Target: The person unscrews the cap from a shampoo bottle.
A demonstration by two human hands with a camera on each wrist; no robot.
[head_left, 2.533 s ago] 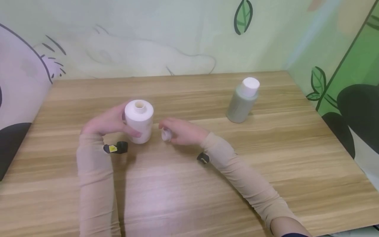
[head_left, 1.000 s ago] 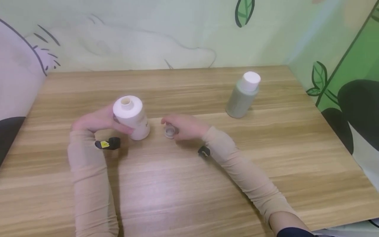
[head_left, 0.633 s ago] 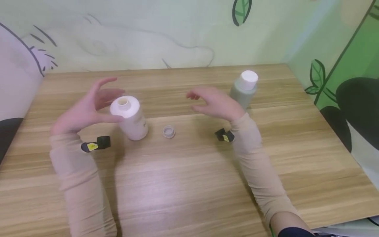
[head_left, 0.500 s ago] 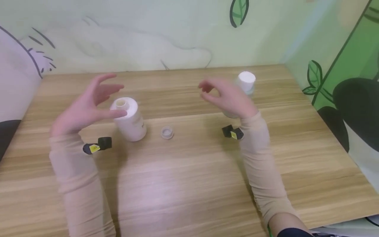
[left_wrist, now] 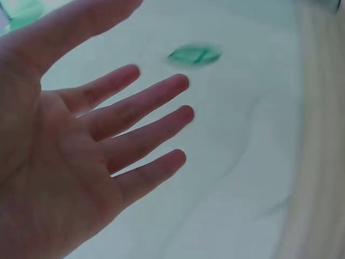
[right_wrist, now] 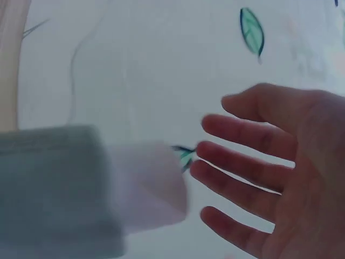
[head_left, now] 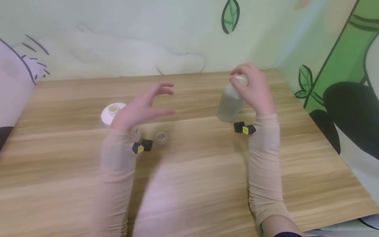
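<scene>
My left hand (head_left: pixel 140 107) is in the air with spread fingers, holding nothing. It partly covers the uncapped white bottle (head_left: pixel 107 115), which stands at the left of the table. Right of that bottle lies its small cap (head_left: pixel 161 137), open side up. My right hand (head_left: pixel 255 86) is at the top of the grey-green bottle (head_left: pixel 228 105), near its white cap (head_left: pixel 243 80). In the right wrist view, the spread fingers (right_wrist: pixel 245 154) stand apart from the white cap (right_wrist: pixel 148 189). The left wrist view has only the open palm (left_wrist: pixel 59 156) before the wall.
The wood-grain table (head_left: pixel 192 177) runs back to a painted wall (head_left: pixel 133 59) with leaf and panda figures. Small black wrist cameras stick out beside both sleeves. The table's right edge slopes away on the right.
My right hand let go of the small cap on the table and moved right to the grey-green bottle. My left hand released the white bottle, rose and moved right.
</scene>
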